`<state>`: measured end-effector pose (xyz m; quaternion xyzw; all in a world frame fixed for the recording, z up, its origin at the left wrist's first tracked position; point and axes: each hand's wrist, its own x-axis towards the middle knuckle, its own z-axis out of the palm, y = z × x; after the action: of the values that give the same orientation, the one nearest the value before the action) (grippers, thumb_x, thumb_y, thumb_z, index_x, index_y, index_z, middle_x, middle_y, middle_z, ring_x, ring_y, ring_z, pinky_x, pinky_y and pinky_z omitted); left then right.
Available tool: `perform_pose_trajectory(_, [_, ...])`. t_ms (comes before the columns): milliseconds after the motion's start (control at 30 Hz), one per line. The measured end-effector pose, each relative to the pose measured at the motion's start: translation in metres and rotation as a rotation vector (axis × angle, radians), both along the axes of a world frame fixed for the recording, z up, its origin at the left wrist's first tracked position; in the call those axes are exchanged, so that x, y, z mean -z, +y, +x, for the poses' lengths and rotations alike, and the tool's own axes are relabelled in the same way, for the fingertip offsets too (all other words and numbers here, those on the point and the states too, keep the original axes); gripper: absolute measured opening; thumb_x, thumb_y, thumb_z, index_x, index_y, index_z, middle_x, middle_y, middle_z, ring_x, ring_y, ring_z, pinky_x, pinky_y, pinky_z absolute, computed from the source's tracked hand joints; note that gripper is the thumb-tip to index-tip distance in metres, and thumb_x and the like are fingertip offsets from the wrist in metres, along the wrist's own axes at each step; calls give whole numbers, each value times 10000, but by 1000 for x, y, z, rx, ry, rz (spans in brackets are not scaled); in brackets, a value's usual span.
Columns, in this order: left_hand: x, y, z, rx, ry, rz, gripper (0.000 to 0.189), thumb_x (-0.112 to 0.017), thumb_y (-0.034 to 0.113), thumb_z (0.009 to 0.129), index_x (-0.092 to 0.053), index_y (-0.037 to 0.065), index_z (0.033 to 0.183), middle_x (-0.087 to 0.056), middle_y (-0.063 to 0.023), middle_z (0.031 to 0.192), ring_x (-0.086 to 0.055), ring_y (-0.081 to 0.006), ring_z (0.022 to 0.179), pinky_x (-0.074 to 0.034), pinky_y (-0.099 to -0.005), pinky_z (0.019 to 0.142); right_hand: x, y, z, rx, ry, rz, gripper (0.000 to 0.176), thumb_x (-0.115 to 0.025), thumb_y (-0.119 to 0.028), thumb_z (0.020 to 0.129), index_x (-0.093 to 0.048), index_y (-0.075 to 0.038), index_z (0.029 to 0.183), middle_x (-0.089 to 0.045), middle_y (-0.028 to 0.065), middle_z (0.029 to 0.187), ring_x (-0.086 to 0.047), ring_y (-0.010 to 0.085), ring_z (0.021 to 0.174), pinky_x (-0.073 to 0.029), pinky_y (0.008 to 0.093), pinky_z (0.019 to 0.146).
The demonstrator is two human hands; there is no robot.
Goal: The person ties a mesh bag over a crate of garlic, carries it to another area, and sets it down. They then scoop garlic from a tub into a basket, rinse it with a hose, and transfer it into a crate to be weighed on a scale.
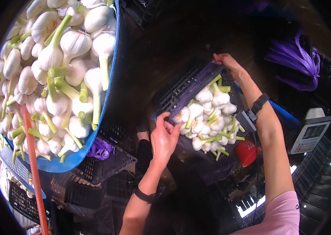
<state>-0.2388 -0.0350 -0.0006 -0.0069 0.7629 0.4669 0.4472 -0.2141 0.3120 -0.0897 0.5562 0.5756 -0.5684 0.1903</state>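
Note:
A heap of white garlic bulbs (209, 119) with short green stems lies in front of me, inside a dark purple mesh bag (192, 93). My left hand (164, 138) pinches the bag's edge at the near left corner, thumb and forefinger together. At the far corner, my right hand (227, 63) has its fingers closed on the same edge. The mesh is stretched between both hands along the left side of the heap. Black slatted crate walls (170, 96) show just beyond it; how the bag sits against them is hard to see.
A large blue tub (108, 98) full of garlic in water stands at left, with an orange hose (34, 168) over its rim. Purple mesh bags (300, 62) hang at upper right. A scale display (310, 135) and a red container (247, 153) are at right. Black crates (104, 156) stand lower left.

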Motion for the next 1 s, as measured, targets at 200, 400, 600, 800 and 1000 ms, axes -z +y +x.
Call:
perform_pose_trajectory(200, [14, -1, 0, 13, 80, -115, 274, -630, 136, 807, -650, 0, 1044, -557, -120, 573, -548, -176, 507, -458, -311, 558, -14, -3, 3, 144, 274, -51, 264, -546, -222, 930, -489, -101, 702, -411, -57, 630, -360, 42, 569, -321, 220, 532])
perform_pose_trajectory(400, [20, -2, 10, -135, 45, -43, 217, -564, 130, 888, -649, -5, 1036, -651, -138, 749, -603, -150, 647, -476, -260, 642, -62, -8, 27, 130, 435, 142, 270, -532, -224, 937, -463, -107, 704, -382, -61, 636, -328, 51, 581, -296, 221, 539])
perform_pose_trajectory(600, [-22, -8, 35, -220, 56, 51, 171, -551, 62, 895, -638, -28, 1012, -673, -146, 884, -640, -186, 750, -490, -278, 692, -141, -50, 81, -159, 490, 451, 206, -519, -158, 937, -448, -73, 763, -428, -25, 727, -384, 65, 683, -325, 205, 634])
perform_pose_trajectory(800, [-69, -9, 79, 151, 174, 143, 252, -568, -5, 866, -622, 1, 1113, -491, -76, 636, -518, -147, 542, -439, -272, 530, -168, -80, 129, -784, 490, 882, 104, -651, -7, 766, -553, 7, 795, -561, 109, 787, -558, 249, 727, -457, 317, 648])
perform_pose_trajectory(1000, [-114, -10, 74, -152, -233, 135, 237, -516, 18, 913, -605, -17, 1129, -510, -44, 829, -517, -60, 582, -433, -195, 477, -188, -89, 221, -658, 156, 930, 78, -640, 5, 761, -595, -15, 821, -576, 102, 765, -578, 263, 708, -469, 329, 621])
